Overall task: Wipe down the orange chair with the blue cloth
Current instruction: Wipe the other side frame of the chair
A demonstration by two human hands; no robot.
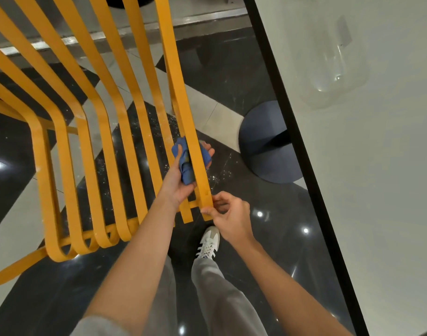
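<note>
The orange chair (86, 132) is built of flat metal slats that run from the top of the view down toward me. My left hand (177, 180) reaches under the rightmost slat and grips the bunched blue cloth (186, 166), pressing it around that slat from below; its fingertips show on the slat's right side. My right hand (228, 214) pinches the near end of the same slat between thumb and fingers. Part of the cloth is hidden behind the slat.
A white table top with a black edge (294, 132) runs diagonally along the right, with a clear glass vessel (333, 66) on it. Its dark round base (263, 144) stands on the glossy black and white floor. My shoe (209, 242) is beneath the slat end.
</note>
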